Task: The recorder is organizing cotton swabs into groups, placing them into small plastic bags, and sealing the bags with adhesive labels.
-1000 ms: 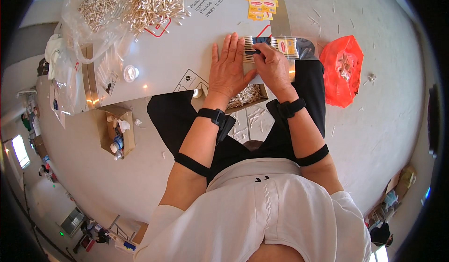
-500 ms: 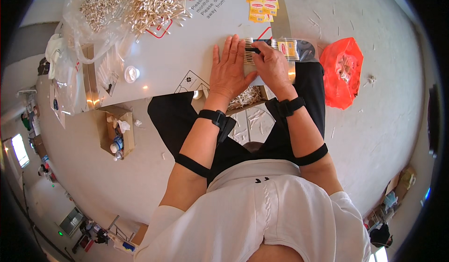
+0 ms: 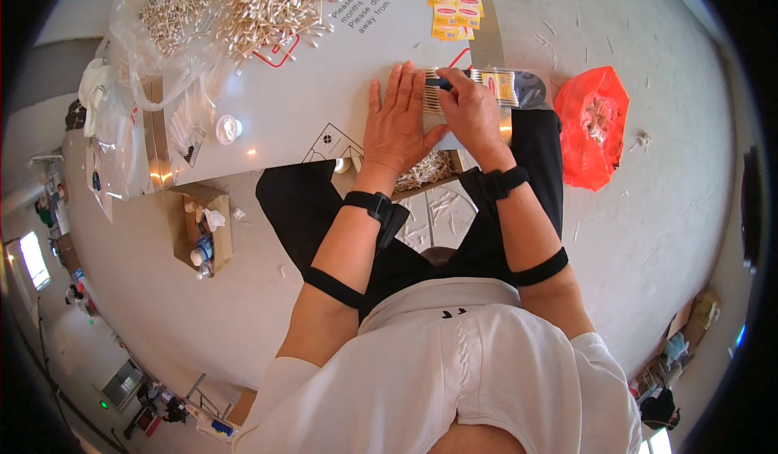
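My left hand point(image 3: 395, 122) lies flat on the pale table sheet, fingers stretched out. Its edge rests beside a row of cotton swabs point(image 3: 431, 102) laid side by side. With curled fingers my right hand point(image 3: 474, 118) grips a short dark tool point(image 3: 440, 83) over the top of that row; its exact kind is too small to make out. Just right of the right hand, a flat clear pack of cotton swabs point(image 3: 504, 87) with a yellow and red card lies at the table's edge. My right fingers partly hide the row and the pack.
Loose cotton swabs point(image 3: 271, 12) are heaped at the far left beside a clear bag of swabs point(image 3: 174, 8). Yellow cards point(image 3: 455, 12) lie at the back. A white tub point(image 3: 228, 128) stands left. Below are a swab-filled box point(image 3: 428, 169), a red bag point(image 3: 592, 126) and a carton point(image 3: 223, 247).
The dark tool has shifted and tilted slightly under my right fingers, along the row of cotton swabs. My left hand stays in place.
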{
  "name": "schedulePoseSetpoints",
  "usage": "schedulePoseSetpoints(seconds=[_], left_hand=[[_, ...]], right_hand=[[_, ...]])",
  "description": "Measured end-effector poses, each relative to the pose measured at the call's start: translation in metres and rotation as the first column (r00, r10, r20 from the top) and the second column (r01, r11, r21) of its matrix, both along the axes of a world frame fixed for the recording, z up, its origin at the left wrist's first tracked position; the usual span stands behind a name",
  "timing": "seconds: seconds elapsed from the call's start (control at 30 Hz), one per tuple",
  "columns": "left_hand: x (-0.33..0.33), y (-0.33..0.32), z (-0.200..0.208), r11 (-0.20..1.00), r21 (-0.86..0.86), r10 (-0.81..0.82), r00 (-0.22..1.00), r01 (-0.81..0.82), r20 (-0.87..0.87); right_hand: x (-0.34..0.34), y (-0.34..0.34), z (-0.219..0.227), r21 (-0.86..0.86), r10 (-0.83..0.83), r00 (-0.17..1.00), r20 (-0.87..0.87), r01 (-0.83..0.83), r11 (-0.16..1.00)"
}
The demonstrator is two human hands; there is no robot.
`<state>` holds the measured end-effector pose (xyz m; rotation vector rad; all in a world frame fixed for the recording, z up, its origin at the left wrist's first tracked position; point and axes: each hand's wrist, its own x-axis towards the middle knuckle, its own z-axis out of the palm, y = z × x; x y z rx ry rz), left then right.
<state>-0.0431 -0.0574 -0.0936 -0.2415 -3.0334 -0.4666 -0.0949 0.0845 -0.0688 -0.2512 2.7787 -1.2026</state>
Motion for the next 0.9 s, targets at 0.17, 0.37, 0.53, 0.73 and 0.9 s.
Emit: schedulePoseSetpoints(seconds=[0.17,0.37,0.53,0.73,0.9], left_hand=[[0.0,0.0,0.0,1.0,-0.003,0.0,1.0,0.0,0.005],[0.0,-0.001,0.002,1.0,0.002,0.002,1.0,-0.002,0.003],[0.001,0.0,0.002,1.0,0.024,0.003,1.0,-0.003,-0.007],[0.002,0.002,0.004,0.999,0.048,0.002,1.0,-0.001,-0.025],[0.002,-0.001,-0.002,1.0,-0.009,0.0,0.999,-0.001,-0.036]], right_hand=[[-0.003,-0.002,-0.001,0.004,0.007,1.0,0.008,-0.007,1.0],[-0.009,-0.004,-0.005,0.036,0.038,0.999,0.004,-0.038,0.999],[-0.035,-0.008,-0.002,0.162,0.099,0.995,0.009,-0.099,0.982],[-0.058,0.008,0.001,0.077,0.109,0.985,-0.136,-0.099,0.992],[-0.022,0.029,0.017,0.138,0.405,0.913,-0.05,-0.395,0.908]])
